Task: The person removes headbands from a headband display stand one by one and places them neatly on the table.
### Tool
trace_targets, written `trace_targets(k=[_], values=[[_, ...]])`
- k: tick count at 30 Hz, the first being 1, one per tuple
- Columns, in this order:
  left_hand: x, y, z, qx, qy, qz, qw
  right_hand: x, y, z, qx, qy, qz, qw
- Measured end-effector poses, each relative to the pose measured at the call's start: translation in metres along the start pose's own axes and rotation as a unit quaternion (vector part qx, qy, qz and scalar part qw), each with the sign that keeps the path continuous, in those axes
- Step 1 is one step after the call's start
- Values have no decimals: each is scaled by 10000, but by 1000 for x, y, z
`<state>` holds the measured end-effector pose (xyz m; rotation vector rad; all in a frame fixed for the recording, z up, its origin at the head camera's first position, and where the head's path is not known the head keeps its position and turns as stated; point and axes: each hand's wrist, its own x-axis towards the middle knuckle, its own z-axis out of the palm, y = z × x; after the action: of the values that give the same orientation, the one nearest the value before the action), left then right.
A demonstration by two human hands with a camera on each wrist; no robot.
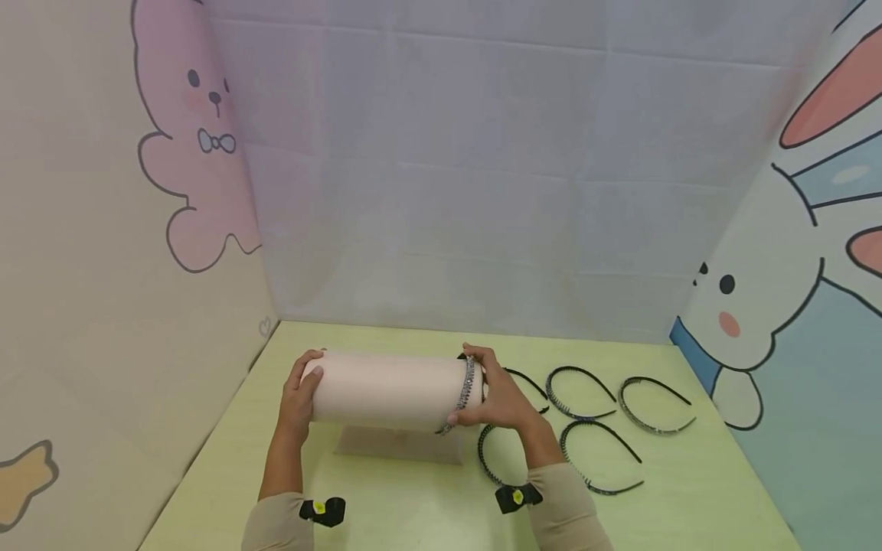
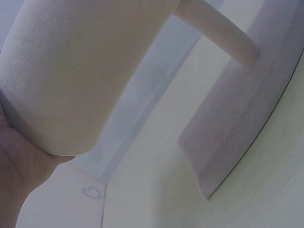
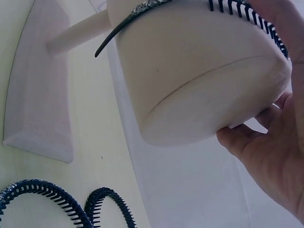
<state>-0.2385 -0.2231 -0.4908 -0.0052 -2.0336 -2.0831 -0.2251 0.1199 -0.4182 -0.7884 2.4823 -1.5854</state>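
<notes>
A pale padded headband holder [image 1: 393,389] lies crosswise as a thick cylinder, joined by a short post [image 2: 223,35] to a flat base [image 1: 400,444]. My left hand [image 1: 298,398] grips its left end, thumb in front. Near the right end, a black toothed headband [image 1: 466,383] with a glittery silver band sits around the cylinder. My right hand [image 1: 501,394] holds this headband against the cylinder, thumb at its lower front and fingers at the top. In the right wrist view, one tip of the headband [image 3: 111,40] sticks out past the cylinder's side.
Several more glittery toothed headbands lie on the pale green table [image 1: 386,513] to the right, among them one at the back [image 1: 582,415], one at far right [image 1: 654,430] and one in front [image 1: 606,490]. Fabric walls with cartoon animals enclose the table.
</notes>
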Motion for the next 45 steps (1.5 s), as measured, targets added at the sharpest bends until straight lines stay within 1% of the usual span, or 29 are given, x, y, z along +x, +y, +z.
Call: trace_targets(k=[2,4,9,15,20,24,27,31,34,39,45], values=[[0,0,0,-13,-5,-26,10000,0,1,-1,121,-36,28,9999],[0,0,0,-39,-19,-42,10000,2,13,0,200,0,1,9998],[1,-1,0,-20,-32,38,10000,7,45,2,263,124,-281,9992],[-1,0,0,-29,-21,19,10000,7,48,1,511,162,-507,9973],[-4,-1,0,-66,-1,30,10000,4,48,2,520,206,-457,9974],[-3,-1,0,-109,-16,62,9999,-1,37,0,789,312,-583,9947],[-2,-1,1,-83,-14,60,9999,-3,26,-1,1110,349,-665,9910],[-1,0,0,-38,10,60,10000,-4,23,-1,1316,371,-687,9882],[-1,-2,-1,-43,0,90,10000,-5,23,1,1441,470,-618,9865],[0,-4,-2,-46,-11,152,9999,-5,29,3,1746,588,-512,9815],[0,-4,-1,-62,-14,164,9998,-1,51,5,1997,598,-632,9760]])
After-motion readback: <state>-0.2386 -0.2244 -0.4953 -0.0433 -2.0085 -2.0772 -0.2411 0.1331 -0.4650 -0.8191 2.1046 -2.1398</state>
